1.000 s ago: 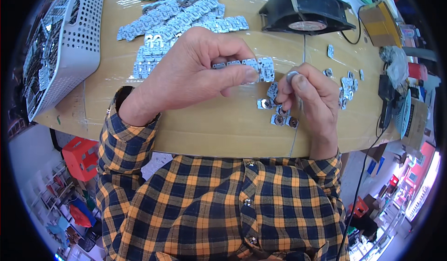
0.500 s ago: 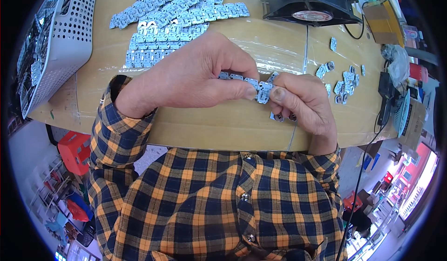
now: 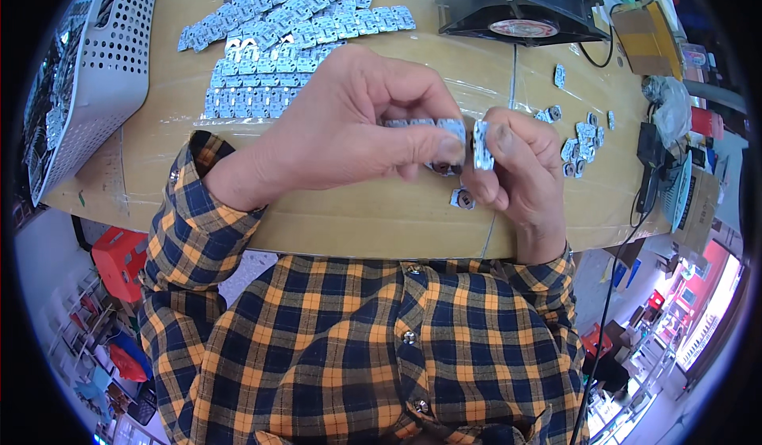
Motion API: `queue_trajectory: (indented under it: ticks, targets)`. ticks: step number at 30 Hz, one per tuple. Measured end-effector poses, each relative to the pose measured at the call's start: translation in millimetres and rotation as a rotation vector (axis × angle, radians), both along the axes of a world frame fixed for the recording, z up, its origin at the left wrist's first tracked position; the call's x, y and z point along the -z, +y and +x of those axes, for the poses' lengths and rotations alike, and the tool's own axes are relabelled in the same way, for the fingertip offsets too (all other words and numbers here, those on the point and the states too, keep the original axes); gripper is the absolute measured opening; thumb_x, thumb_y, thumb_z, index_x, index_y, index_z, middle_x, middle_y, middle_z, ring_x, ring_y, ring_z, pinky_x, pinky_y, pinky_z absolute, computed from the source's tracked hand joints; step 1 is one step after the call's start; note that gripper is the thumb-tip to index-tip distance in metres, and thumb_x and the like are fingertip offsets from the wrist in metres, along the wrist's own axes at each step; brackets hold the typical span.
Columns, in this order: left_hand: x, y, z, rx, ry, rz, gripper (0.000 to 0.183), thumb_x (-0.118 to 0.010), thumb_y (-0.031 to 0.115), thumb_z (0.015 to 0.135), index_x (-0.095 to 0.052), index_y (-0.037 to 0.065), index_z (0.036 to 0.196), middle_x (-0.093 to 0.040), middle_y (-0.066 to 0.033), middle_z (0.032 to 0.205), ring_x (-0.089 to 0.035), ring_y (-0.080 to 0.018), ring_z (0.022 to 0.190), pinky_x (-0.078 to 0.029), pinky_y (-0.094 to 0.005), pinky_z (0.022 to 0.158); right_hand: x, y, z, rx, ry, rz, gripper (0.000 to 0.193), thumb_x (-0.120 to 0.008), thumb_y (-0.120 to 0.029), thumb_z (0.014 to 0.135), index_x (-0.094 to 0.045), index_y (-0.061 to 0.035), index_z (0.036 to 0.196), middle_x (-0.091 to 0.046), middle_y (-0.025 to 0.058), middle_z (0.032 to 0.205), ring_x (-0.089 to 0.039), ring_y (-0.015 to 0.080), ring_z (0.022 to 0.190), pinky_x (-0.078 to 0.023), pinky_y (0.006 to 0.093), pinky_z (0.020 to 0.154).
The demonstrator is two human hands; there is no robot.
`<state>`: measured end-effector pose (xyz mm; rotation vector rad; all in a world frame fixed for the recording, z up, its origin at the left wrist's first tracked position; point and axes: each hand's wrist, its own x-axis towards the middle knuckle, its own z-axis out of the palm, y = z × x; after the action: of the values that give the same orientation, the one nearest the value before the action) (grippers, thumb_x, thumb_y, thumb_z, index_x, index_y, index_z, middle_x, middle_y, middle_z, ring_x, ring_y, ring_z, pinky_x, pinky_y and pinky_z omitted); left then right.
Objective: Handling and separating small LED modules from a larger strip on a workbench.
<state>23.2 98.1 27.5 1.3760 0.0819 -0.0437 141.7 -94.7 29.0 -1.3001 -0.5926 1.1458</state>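
Note:
My left hand (image 3: 361,123) is closed on a strip of small pale-blue circuit boards (image 3: 450,127), gripped between thumb and fingers; much of the strip is hidden behind the hand. In my right hand (image 3: 525,159), thumb and fingers pinch one small circuit board (image 3: 482,145), seen nearly edge-on. A narrow gap separates this piece from the end of the strip. Below the hands, a loose board with a dark round part (image 3: 462,199) lies on the table. Something dark and round also shows under my left fingertips, but I cannot make out what it belongs to.
Rows of joined circuit boards (image 3: 250,102) cover the table's far left. A white perforated basket (image 3: 119,56) stands at the left edge. At the back right sits a black fan (image 3: 520,8). Several loose boards (image 3: 587,139) lie on the right, near a black cable (image 3: 627,242).
The board in my right hand has come apart from the strip and turned edge-on. My left hand has shifted slightly right with the strip.

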Motion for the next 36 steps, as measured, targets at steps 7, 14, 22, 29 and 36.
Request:
queue_trajectory:
  ticks: [7, 14, 22, 29, 36]
  targets:
    - [11, -7, 5, -0.208, -0.461, 0.608, 0.018, -0.066, -0.004, 0.082, -0.068, -0.001, 0.1, -0.066, -0.0097, 0.079, -0.064, -0.0163, 0.068, -0.046, -0.0257, 0.058, 5, 4, -1, 0.208, -0.192, -0.047, 0.03, -0.053, -0.022, 0.101, -0.06, -0.0027, 0.078, -0.054, -0.0025, 0.057, -0.041, -0.0001, 0.045, -0.029, 0.0163, 0.041]
    - [17, -13, 6, -0.301, -0.549, 0.771, 0.027, -0.066, -0.009, 0.077, -0.067, 0.0, 0.102, -0.063, -0.0107, 0.075, -0.062, -0.0228, 0.062, -0.046, -0.0309, 0.054, 1, 4, -3, 0.206, -0.401, -0.088, 0.027, -0.053, -0.018, 0.1, -0.062, -0.0017, 0.081, -0.053, -0.0033, 0.058, -0.044, 0.0, 0.048, -0.032, 0.0162, 0.044]
    - [18, -16, 4, -0.345, -0.534, 0.798, 0.029, -0.067, -0.01, 0.075, -0.066, -0.001, 0.102, -0.061, -0.0117, 0.075, -0.061, -0.0239, 0.061, -0.046, -0.0307, 0.052, 1, 3, -1, 0.207, -0.34, -0.114, 0.027, -0.054, -0.017, 0.1, -0.062, -0.0015, 0.079, -0.053, -0.0032, 0.058, -0.044, 0.0002, 0.047, -0.032, 0.0171, 0.043]
    - [19, -17, 4, -0.33, -0.525, 0.789, 0.025, -0.067, -0.009, 0.076, -0.066, -0.001, 0.099, -0.062, -0.0122, 0.076, -0.063, -0.0255, 0.063, -0.047, -0.0313, 0.053, 5, 6, -2, 0.228, -0.309, -0.077, 0.033, -0.052, -0.022, 0.101, -0.055, -0.0044, 0.073, -0.048, -0.0036, 0.055, -0.036, 0.0013, 0.043, -0.025, 0.0178, 0.041]
    - [18, -10, 5, -0.337, -0.493, 0.776, 0.024, -0.066, -0.009, 0.077, -0.066, 0.0, 0.099, -0.064, -0.0119, 0.078, -0.064, -0.0253, 0.066, -0.048, -0.0308, 0.056, 0, 7, 1, 0.31, -0.418, -0.102, 0.034, -0.052, -0.021, 0.1, -0.055, -0.0049, 0.071, -0.048, -0.0037, 0.056, -0.036, 0.0005, 0.044, -0.025, 0.0174, 0.041]
